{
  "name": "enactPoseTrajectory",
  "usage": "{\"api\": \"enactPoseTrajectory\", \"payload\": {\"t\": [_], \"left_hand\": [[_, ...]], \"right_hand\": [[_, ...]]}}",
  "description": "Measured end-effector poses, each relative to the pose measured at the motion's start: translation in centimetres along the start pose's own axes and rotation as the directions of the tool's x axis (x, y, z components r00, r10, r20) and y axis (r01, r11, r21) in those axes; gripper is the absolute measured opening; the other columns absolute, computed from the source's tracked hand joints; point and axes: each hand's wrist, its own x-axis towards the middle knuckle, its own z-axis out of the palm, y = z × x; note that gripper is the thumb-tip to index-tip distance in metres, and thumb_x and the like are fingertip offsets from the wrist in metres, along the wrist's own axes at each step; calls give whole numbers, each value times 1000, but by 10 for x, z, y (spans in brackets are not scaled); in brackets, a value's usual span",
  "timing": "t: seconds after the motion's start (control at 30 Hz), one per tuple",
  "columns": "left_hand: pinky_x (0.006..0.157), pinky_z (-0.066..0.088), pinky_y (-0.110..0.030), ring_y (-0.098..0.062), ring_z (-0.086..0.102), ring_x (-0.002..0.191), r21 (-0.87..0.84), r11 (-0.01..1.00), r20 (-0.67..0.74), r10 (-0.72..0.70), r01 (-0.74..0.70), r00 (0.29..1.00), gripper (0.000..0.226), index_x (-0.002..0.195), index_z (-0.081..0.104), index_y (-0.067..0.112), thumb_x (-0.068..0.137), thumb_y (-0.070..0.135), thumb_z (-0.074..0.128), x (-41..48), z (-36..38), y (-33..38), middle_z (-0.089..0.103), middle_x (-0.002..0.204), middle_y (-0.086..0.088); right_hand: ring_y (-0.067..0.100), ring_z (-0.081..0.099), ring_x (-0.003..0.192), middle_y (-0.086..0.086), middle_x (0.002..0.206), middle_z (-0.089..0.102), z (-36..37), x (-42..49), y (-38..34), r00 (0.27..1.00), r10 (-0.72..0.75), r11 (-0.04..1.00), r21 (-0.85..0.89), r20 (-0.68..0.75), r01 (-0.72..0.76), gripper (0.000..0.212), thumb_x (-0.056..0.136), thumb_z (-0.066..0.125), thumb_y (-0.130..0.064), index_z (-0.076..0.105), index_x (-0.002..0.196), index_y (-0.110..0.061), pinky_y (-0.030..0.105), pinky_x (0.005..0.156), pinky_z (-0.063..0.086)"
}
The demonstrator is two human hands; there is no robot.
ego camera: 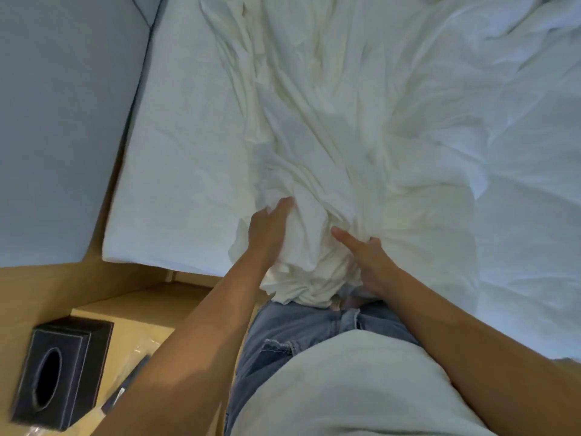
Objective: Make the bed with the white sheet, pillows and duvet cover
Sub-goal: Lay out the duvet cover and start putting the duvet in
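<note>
White sheet (317,146) lies crumpled across the bed, gathered into a thick bunch at the near edge, against the person's jeans (292,328). Both hands hold that bunch: the left hand (267,231) grips its left side with fingers sunk into the folds, so their tips are hidden; the right hand (367,259) grips the right side, forefinger stretched over the cloth, the other fingers buried in it. Beyond the grip the sheet fans away in long creases. Left of the grip the bare mattress (176,171) shows, its far end cut off. Right of the grip a puffier white mass, likely the duvet (515,127), runs out of view. Below and left of the grip, a dark tissue box (59,372) stands on a wooden table (37,294); something beside it is too blurred to identify.
</note>
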Motion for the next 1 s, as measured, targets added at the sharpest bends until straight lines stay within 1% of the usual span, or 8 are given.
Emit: {"api": "enactPoseTrajectory", "payload": {"t": [0.07, 0.17, 0.3, 0.4, 0.53, 0.67, 0.87, 1.0], "left_hand": [[92, 50, -38, -20, 62, 100, 54, 998, 120, -50, 43, 991, 80, 121, 57, 12, 58, 57, 77, -5, -2, 2, 65, 113, 0], [88, 53, -37, -20, 64, 98, 105, 992, 243, -89, 65, 966, 75, 120, 59, 8, 58, 39, 87, -6, -5, 5, 68, 108, -2], [91, 53, -42, -27, 64, 100, 48, 991, 232, -130, 122, 964, 62, 117, 60, 6, 64, 25, 86, -4, -7, 22, 68, 109, -8], [85, 56, -41, -27, 67, 95, -9, 997, 195, -76, 79, 978, 49, 111, 65, 4, 67, 17, 84, -2, -13, 39, 70, 105, -11], [74, 58, -31, -23, 67, 88, 126, 991, 124, 18, -33, 992, 35, 101, 67, 9, 70, 17, 82, 4, -29, 43, 71, 92, -7], [73, 55, -33, -25, 66, 88, 158, 985, 59, 61, -70, 996, 39, 104, 65, 9, 71, 24, 79, 10, -37, 43, 70, 96, -9], [59, 54, -25, -15, 69, 76, 99, 990, 70, 97, -104, 993, 39, 103, 67, 10, 69, 21, 82, 16, -53, 44, 71, 91, -4], [59, 55, -25, -17, 72, 77, 89, 996, 243, -6, -16, 970, 48, 106, 67, 10, 65, 29, 85, 24, -81, 54, 74, 92, -6]], "right_hand": [[34, 38, 127, 6, 143, 35, 5, 2, 3, 996, 81, 996, 37, 37, -83, 142, 30, 88, -62, 17, 147, -25, 61, 97, 37], [33, 50, 121, 8, 137, 49, 7, 10, 8, 999, 39, 997, 62, 38, -41, 145, 20, 86, -64, 31, 144, -13, 56, 96, 44], [25, 70, 84, 12, 98, 73, 14, 11, 1, 963, 12, 972, 221, 268, -74, 70, 42, 87, -41, 70, 101, -9, 33, 70, 55], [23, 69, 81, 9, 91, 73, 20, 9, -16, 935, -59, 981, 195, 348, -11, 35, 67, 80, -26, 71, 97, -10, 29, 66, 53], [23, 69, 82, 8, 86, 73, 45, -10, -35, 913, -258, 890, 447, 317, 96, 11, 78, 67, -6, 71, 88, -8, 28, 66, 55], [24, 71, 75, 13, 83, 73, 57, -22, -55, 846, -254, 820, 568, 469, -69, 16, 68, 67, -18, 77, 74, -6, 31, 60, 57], [25, 70, 84, 13, 92, 73, 54, -26, -51, 845, -112, 974, 227, 524, -12, 29, 64, 75, -24, 72, 88, -7, 34, 74, 55], [25, 71, 80, 14, 93, 73, 28, -25, -57, 819, 17, 998, 33, 574, -44, 44, 57, 83, -12, 68, 98, -5, 32, 63, 57]]}}
